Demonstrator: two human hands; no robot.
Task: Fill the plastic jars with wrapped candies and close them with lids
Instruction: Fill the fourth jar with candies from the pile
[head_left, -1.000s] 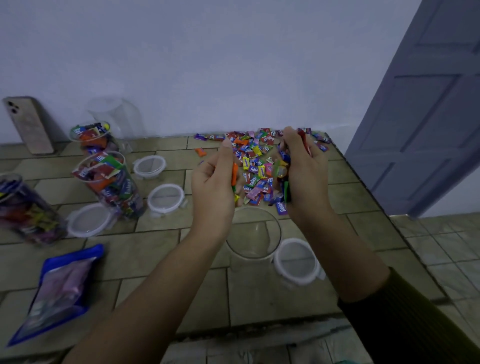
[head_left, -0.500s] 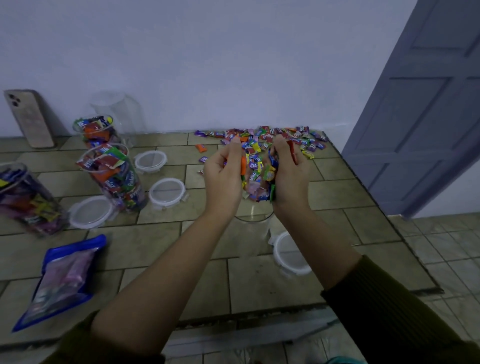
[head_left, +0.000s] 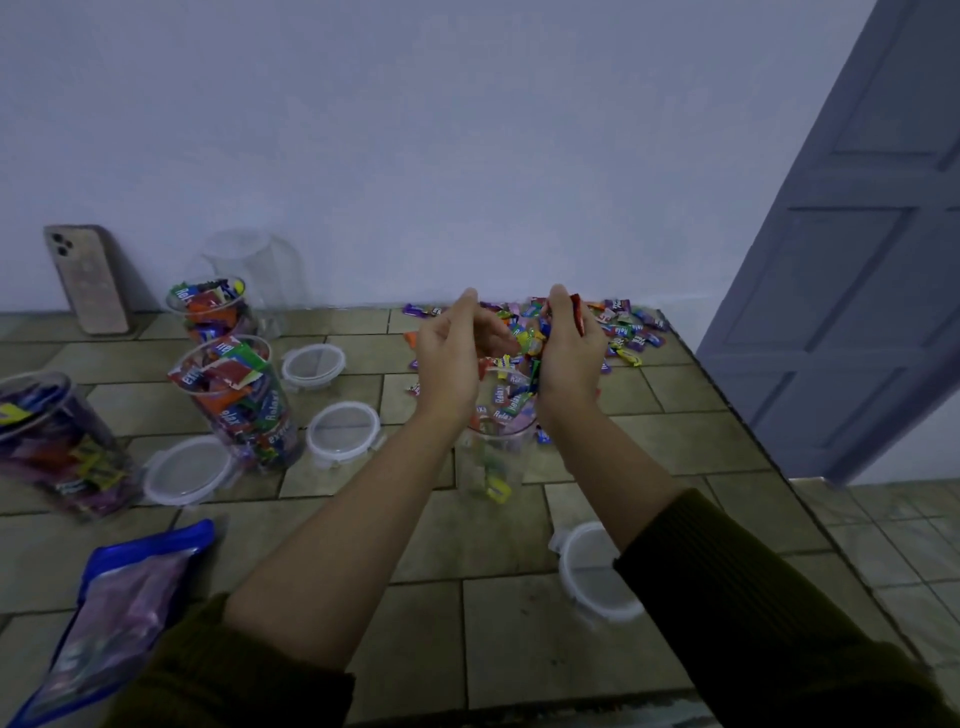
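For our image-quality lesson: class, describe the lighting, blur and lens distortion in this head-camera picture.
Head view: dim, bluish, even light with faint shadows, no harsh glare; candies between left hand and right hand are motion-blurred; the clear jar below is hard to make out; the wide lens tilts the door and smears the corner bag.

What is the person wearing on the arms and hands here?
Left hand and right hand are bare, with no gloves, rings or watch showing. The left sleeve and right sleeve are dark olive knit, pushed up off the forearms.
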